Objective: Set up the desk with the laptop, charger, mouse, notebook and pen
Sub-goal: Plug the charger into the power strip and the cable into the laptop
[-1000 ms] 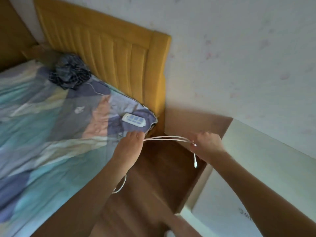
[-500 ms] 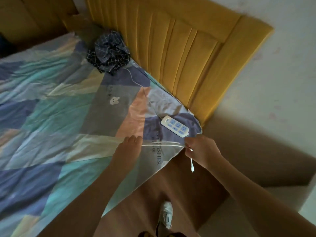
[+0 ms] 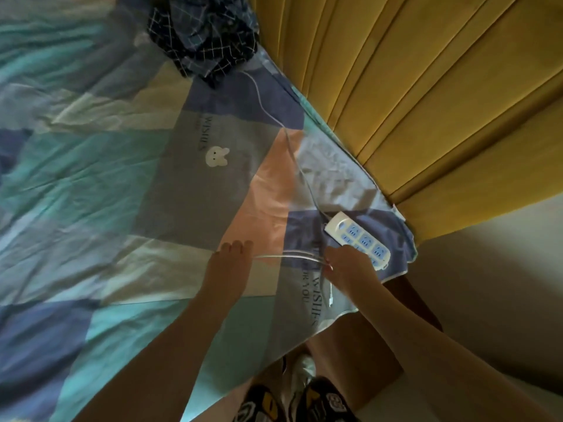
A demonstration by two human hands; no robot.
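A thin white charger cable runs in doubled strands between my two hands, just above the patchwork bedsheet. My left hand holds its left end, fingers pointing away from me. My right hand grips the other end, and the cable's plug tip dangles below that hand. A white power strip with blue sockets lies on the bed corner, touching or just beyond my right hand. Its own white cord trails up the sheet.
A crumpled dark checked cloth lies at the head of the bed. The yellow padded headboard stands to the right, a pale wall below it. Brown wooden floor and my shoes show by the bed's edge.
The view has swung from the floor and wall onto the bed. Both hands have carried the cable over the bed corner; my right hand now sits at the power strip.
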